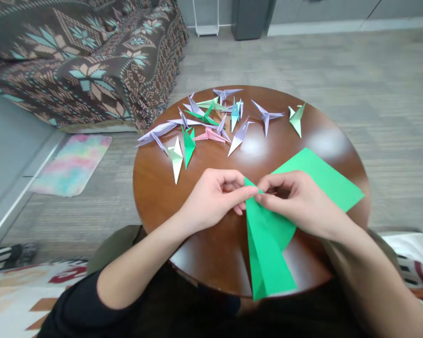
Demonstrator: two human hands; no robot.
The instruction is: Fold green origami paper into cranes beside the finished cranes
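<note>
A green sheet of paper [268, 244], partly folded into a long narrow point, lies on the round brown wooden table [211, 253]. My left hand [215, 197] and my right hand [299, 202] both pinch its upper tip, fingers closed on the fold. The wide unfolded part of the sheet spreads out to the right behind my right hand. Several finished paper cranes [204, 122] in lilac, green, pink, white and teal lie scattered at the far side of the table.
A sofa under a brown patterned blanket [81, 61] stands at the back left. A pastel mat [72, 162] lies on the floor to the left. A white bag [412, 246] sits at the right edge.
</note>
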